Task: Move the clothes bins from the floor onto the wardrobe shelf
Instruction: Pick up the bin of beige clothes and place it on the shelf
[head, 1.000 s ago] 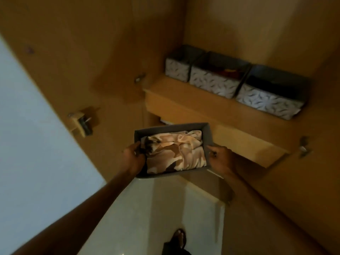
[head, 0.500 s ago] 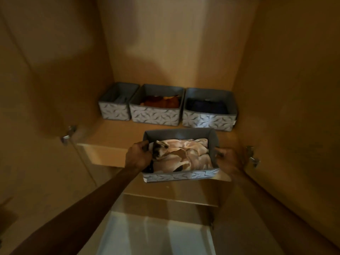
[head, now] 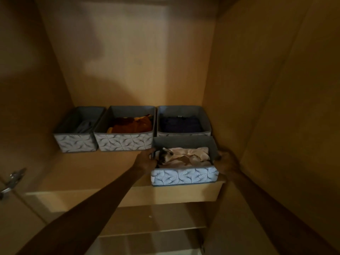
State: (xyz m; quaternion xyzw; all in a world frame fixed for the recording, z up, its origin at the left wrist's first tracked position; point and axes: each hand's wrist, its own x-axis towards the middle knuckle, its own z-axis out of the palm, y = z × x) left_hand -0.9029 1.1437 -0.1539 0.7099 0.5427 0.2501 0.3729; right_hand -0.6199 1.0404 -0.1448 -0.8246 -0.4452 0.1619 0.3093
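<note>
A grey fabric bin with a leaf-patterned front (head: 184, 176) holds pale folded clothes and sits on the front right of the wooden wardrobe shelf (head: 88, 168). My left hand (head: 146, 161) grips its left wall and my right hand (head: 227, 162) grips its right wall. Behind it, along the back of the shelf, stand three matching bins: one with grey cloth (head: 76, 143) at the left, one with rust-orange clothes (head: 123, 142) in the middle, one with dark clothes (head: 184, 133) at the right, partly hidden by the held bin.
The wardrobe's right side wall (head: 266, 107) runs close beside my right hand. A metal hinge (head: 12, 180) shows on the open door at the far left. Lower shelves (head: 152, 230) lie beneath. The shelf's front left is bare wood.
The bin has moved from in front of the shelf edge up and right onto the shelf's front right corner. Both hands stayed on its sides. My view has risen toward the shelf.
</note>
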